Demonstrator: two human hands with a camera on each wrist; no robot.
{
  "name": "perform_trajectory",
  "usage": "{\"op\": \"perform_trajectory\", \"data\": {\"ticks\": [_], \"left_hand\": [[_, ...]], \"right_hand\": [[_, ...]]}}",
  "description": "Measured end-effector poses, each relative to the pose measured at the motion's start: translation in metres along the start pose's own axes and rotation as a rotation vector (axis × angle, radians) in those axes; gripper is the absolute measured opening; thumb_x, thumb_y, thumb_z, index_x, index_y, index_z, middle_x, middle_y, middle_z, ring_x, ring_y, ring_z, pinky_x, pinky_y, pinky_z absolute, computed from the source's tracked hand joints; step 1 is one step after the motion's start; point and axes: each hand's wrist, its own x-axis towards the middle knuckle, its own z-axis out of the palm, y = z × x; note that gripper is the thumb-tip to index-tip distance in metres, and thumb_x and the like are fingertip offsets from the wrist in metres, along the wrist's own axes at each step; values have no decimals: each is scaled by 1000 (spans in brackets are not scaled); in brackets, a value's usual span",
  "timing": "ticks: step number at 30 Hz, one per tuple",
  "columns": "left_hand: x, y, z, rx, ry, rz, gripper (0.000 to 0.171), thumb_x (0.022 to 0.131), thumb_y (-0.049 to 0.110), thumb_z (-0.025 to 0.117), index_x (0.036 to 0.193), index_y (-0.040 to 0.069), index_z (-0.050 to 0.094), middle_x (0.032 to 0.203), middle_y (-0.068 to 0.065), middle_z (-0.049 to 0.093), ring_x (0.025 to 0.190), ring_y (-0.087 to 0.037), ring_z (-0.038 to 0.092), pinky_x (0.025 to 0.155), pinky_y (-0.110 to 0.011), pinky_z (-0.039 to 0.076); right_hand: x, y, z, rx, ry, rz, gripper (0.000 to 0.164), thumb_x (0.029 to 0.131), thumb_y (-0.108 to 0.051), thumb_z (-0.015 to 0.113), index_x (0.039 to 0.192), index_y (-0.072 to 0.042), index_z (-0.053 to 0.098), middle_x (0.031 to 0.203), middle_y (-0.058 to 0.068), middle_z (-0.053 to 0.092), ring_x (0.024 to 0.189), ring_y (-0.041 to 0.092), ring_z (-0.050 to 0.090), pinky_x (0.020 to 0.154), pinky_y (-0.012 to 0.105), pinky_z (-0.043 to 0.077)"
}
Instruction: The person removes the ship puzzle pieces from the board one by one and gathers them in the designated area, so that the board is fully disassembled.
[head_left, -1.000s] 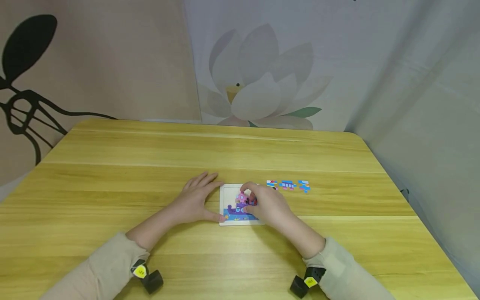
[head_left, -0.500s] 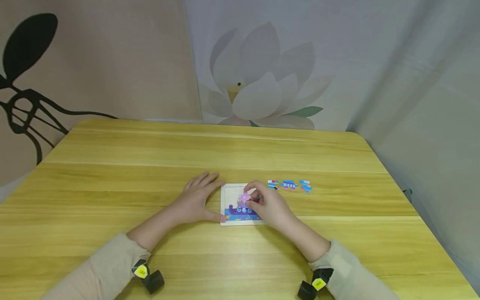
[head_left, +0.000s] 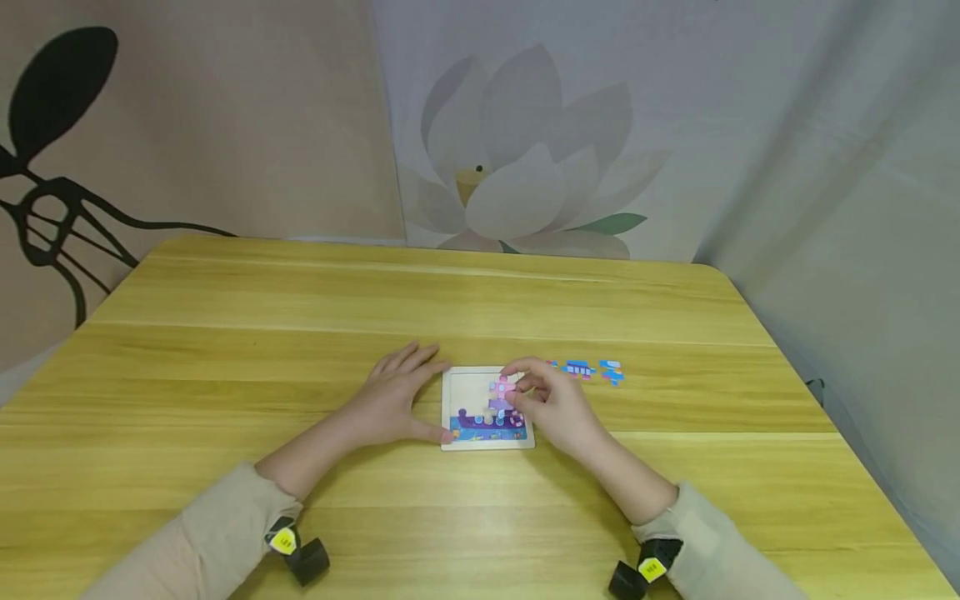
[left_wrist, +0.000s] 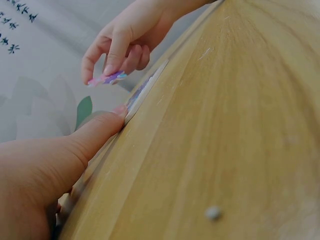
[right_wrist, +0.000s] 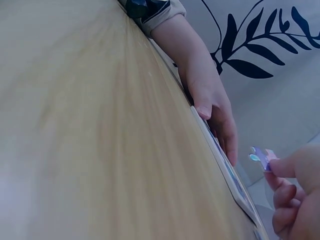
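My right hand (head_left: pixel 561 410) pinches a pink and purple jigsaw piece (head_left: pixel 499 392) between thumb and fingers. In both wrist views the piece (left_wrist: pixel 107 78) is raised above the puzzle tray, apart from it. That shallow tray has a white frame (head_left: pixel 446 400); joined blue and purple pieces (head_left: pixel 480 430) with a boat picture fill its near part, while its pale base shows farther back. At the tray's left side lies my left hand (head_left: pixel 392 407), fingers spread. Its thumb (left_wrist: pixel 102 130) touches the near left corner and its index fingertip reaches the far left one.
Loose jigsaw pieces lie in a row on the wooden table (head_left: pixel 300 292) to the tray's far right: a blue and purple one (head_left: pixel 578 369), a blue one (head_left: pixel 611 372), and another mostly hidden by the right hand. A curtain (head_left: pixel 262 117) hangs behind the table.
The right hand has shifted right with the pink and purple piece, uncovering more of the tray's right side and covering most of the nearest loose piece. My left hand keeps its place.
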Motion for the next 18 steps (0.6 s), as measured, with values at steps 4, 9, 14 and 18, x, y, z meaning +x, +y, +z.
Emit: {"op": "perform_trajectory", "data": {"ticks": [4,9,14,18], "left_hand": [[0,0,-1,2,-3,3,109,62,73,72,147,12,40,157,-14,19,142,-39,7,110,-60,4],[-1,1,-1,0,-9,0,110,62,74,71,147,12,39,157,-14,18,143,-39,6,110,-60,3],[-1,1,-1,-1,-9,2,110,62,74,71,147,12,39,157,-14,18,142,-39,6,110,-61,3],[-1,1,-1,-7,-6,3,109,62,73,72,147,12,40,156,-14,19,142,-39,6,110,-61,4]], "right_hand": [[-3,4,-7,11,22,-1,23,87,-4,69,109,-11,67,80,3,66,52,11,38,46,20,31],[-6,9,-18,13,48,2,24,86,-2,69,109,-10,67,79,5,65,49,10,36,44,20,30],[-9,14,-29,7,67,17,25,86,-1,69,110,-7,68,79,6,65,50,9,35,44,20,29],[-12,18,-38,20,83,29,26,85,0,69,111,-6,67,80,7,64,51,9,35,45,20,29]]}}
